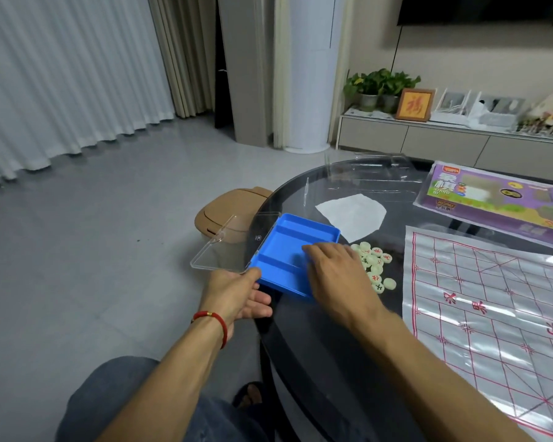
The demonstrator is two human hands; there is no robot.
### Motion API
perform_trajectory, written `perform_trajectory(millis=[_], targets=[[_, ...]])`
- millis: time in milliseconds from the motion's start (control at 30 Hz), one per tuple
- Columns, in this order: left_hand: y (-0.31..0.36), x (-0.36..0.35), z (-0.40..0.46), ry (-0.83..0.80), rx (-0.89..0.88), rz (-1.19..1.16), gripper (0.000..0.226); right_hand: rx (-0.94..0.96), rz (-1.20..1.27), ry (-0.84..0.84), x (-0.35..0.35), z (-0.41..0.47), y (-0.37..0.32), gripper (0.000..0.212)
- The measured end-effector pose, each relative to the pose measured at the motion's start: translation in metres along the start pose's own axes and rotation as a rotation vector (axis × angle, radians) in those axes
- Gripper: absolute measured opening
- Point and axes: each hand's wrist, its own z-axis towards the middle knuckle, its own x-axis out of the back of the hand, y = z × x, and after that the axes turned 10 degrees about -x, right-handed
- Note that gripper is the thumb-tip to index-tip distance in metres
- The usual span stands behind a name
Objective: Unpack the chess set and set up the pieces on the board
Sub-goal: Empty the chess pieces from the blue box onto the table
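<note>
A blue plastic tray (pixel 284 247) with long empty compartments sits at the left edge of the dark round glass table (pixel 304 339). Its clear lid (pixel 227 250) hangs open past the table's edge. My left hand (pixel 240 293) holds the tray's near left corner from below. My right hand (pixel 336 269) grips the tray's right rim, fingers inside. Several pale round chess pieces (pixel 375 264) with red characters lie in a heap just right of the tray. The plastic board sheet (pixel 492 314) with red grid lines is spread on the right.
The purple chess box (pixel 505 199) lies at the back right. A white paper (pixel 353 215) and clear plastic packaging (pixel 371 173) lie behind the tray. A tan lidded bin (pixel 227 215) stands on the floor beside the table. My knee (pixel 115 397) is below.
</note>
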Motion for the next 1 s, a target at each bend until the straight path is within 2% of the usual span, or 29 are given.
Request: perform_trajectory(millis=[333,800,1000], targets=[[0.000,0.002,-0.003,-0.004,-0.013,-0.041,0.029,0.093,-0.273,-0.377,0.034,0.054,0.005,0.029],[0.005,0.003,-0.008,0.009,0.064,-0.203,0.024,0.151,-0.228,-0.363,0.034,0.061,0.007,0.009],[0.005,0.000,-0.007,0.025,0.059,-0.188,0.022,0.130,-0.101,-0.399,0.028,0.065,0.013,0.013]])
